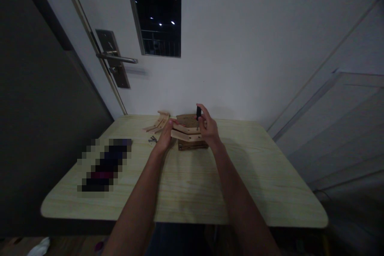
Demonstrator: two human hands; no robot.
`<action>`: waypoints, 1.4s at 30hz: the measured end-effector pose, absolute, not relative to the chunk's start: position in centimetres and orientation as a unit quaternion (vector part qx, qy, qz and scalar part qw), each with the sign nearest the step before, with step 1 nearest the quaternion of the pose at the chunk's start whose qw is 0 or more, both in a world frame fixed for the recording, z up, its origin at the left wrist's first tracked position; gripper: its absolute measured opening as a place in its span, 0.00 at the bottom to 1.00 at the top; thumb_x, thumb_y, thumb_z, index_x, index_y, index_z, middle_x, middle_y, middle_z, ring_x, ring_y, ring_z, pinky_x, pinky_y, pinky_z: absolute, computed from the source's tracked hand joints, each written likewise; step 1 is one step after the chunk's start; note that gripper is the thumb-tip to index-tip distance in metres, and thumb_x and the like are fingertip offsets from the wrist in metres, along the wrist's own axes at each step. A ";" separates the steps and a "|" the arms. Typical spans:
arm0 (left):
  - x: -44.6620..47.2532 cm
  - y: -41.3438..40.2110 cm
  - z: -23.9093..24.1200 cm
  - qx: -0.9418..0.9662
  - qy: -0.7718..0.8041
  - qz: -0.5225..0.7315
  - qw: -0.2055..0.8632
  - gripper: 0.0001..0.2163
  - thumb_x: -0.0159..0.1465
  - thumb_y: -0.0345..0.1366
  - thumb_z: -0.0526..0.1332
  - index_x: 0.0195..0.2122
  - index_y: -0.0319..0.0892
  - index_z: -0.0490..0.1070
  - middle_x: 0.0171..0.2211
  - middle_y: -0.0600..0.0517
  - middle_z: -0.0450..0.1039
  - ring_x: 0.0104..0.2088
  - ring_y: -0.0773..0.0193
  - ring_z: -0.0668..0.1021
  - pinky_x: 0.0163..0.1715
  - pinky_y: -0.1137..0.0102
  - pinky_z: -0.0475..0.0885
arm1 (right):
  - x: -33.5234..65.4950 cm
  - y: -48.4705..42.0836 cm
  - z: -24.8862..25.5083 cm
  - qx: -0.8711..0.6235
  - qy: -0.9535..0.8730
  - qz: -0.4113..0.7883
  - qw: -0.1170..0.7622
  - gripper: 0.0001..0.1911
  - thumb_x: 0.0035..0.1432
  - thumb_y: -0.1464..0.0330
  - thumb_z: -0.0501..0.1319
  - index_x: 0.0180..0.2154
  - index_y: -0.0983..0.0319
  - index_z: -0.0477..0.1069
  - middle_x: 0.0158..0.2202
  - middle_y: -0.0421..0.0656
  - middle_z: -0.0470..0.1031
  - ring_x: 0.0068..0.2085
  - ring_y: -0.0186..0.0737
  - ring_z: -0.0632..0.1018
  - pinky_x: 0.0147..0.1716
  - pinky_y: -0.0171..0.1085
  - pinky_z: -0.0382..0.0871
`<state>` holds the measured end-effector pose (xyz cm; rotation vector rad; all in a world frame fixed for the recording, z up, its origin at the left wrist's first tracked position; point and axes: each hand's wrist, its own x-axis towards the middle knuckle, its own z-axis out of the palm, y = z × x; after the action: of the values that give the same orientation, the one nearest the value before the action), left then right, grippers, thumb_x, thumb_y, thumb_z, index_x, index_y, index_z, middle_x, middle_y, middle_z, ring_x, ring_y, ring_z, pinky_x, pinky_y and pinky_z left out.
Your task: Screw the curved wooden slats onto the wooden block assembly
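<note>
A wooden base block [192,145] with drilled holes sits at the far middle of the pale table [186,184]. Two curved wooden slats [185,133] lie across it. My left hand [166,135] is closed on the left ends of the slats. My right hand [207,127] grips a small screwdriver with a black handle [198,113], held upright with its tip down on the slats' right part.
More curved wooden slats [157,123] lie loose behind my left hand. Small metal screws [153,139] rest left of the block. A blurred dark object [105,165] lies on the table's left. A white door with a metal handle [117,59] stands behind the table.
</note>
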<state>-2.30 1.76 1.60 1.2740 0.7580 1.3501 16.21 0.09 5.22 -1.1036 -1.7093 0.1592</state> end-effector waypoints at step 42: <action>-2.5 2.1 1.3 0.516 0.322 0.560 0.563 0.20 0.63 0.56 0.55 0.40 0.43 0.65 0.38 0.48 0.80 0.42 0.55 0.81 0.43 0.62 0.75 | 16.1 0.1 5.1 -0.468 -0.716 0.051 0.515 0.22 0.68 0.62 0.47 0.62 0.54 0.58 0.40 0.43 0.80 0.32 0.40 0.78 0.33 0.38 0.71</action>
<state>-2.45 2.14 1.29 1.2145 0.7581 1.3176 16.07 0.14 5.11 -1.1252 -1.7195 0.1223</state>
